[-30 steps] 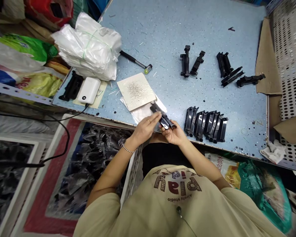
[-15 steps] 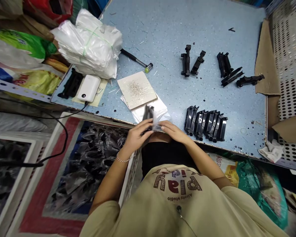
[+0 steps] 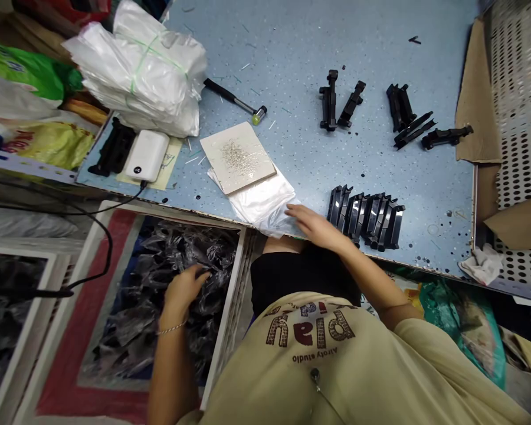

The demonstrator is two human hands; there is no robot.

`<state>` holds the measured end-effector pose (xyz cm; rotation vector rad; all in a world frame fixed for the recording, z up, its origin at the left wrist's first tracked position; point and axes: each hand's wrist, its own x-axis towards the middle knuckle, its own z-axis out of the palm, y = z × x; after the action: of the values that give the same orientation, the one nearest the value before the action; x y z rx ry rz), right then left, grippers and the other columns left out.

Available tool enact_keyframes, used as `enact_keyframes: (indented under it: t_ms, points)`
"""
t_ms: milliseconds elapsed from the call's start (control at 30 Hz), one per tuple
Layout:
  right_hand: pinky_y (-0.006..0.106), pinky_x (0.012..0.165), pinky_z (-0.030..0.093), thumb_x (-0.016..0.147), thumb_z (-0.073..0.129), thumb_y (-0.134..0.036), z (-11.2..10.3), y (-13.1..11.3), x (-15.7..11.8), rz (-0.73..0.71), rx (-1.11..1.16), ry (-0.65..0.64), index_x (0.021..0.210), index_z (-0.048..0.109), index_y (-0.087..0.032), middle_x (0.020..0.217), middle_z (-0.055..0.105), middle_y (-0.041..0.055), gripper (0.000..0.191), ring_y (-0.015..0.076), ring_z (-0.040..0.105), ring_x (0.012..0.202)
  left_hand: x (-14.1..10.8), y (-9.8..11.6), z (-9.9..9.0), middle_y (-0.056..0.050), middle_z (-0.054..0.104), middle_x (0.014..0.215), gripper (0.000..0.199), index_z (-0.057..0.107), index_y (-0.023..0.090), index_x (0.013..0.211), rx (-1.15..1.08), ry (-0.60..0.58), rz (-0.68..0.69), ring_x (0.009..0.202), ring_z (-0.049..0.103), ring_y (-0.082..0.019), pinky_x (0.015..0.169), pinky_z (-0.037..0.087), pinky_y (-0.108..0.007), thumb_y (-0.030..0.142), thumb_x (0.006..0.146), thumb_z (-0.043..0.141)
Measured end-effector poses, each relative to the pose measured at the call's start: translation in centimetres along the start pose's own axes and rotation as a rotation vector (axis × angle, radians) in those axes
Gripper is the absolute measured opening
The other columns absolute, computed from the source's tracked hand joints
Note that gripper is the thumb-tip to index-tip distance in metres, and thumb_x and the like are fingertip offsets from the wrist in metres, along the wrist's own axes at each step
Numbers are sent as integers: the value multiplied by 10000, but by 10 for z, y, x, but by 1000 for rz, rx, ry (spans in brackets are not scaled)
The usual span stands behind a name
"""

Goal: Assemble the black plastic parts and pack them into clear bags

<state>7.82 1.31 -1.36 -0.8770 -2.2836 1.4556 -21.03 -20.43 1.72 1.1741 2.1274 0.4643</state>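
My left hand (image 3: 183, 287) is over the crate of black parts wrapped in clear plastic (image 3: 159, 319); its thumb and fingers are apart with nothing seen between them. My right hand (image 3: 314, 225) rests at the table's front edge, fingers stretched over the clear bags (image 3: 265, 198). A square board (image 3: 239, 158) with grit on it lies on top of those bags. Right of my right hand stands a row of black plastic parts (image 3: 365, 218).
A hammer (image 3: 236, 100) lies behind the board. Bundled white bags (image 3: 146, 77), a white power bank (image 3: 147, 156) and its black cable are at the left. More black parts (image 3: 330, 101) lie farther back. A perforated metal panel (image 3: 520, 106) borders the right side.
My left hand has moved from the table edge down and left to the crate. The bagged black part no longer shows between my hands. My right hand has opened out over the bags.
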Motion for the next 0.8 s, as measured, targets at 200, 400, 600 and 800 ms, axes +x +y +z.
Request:
enact_keyframes:
  t_ms: [200, 400, 600, 800]
  points:
    - [731, 1175, 292, 901, 545, -62, -110, 20, 8, 76, -660, -119, 1112, 791, -194, 1387, 699, 143, 351, 429, 372, 1514, 75, 66, 82, -138, 722, 1108, 262, 719, 192, 1011, 35, 182, 648, 1081, 650, -302, 1001, 541, -479, 444, 944, 694]
    - [532, 1097, 454, 875, 584, -171, -166, 45, 30, 24, -695, -252, 1261, 755, -197, 1279, 731, 123, 423, 314, 588, 1271, 148, 94, 97, -63, 664, 823, 240, 662, 189, 784, -132, -4, 572, 805, 614, -205, 784, 524, -335, 297, 982, 575]
    - [504, 1054, 485, 868, 682, -271, -181, 67, 33, 44, -723, -278, 1198, 779, -208, 1248, 725, 139, 350, 323, 609, 1212, 152, 93, 87, -11, 681, 731, 230, 678, 185, 744, -614, -140, 288, 691, 593, -154, 679, 490, -292, 378, 731, 803]
    - [521, 1025, 515, 923, 659, -487, -161, 68, 35, 204, -859, -52, 1317, 671, -121, 1353, 629, 222, 538, 379, 599, 1201, 138, 106, 99, -13, 685, 716, 275, 696, 190, 723, -598, -156, 272, 692, 597, -164, 658, 485, -296, 449, 783, 764]
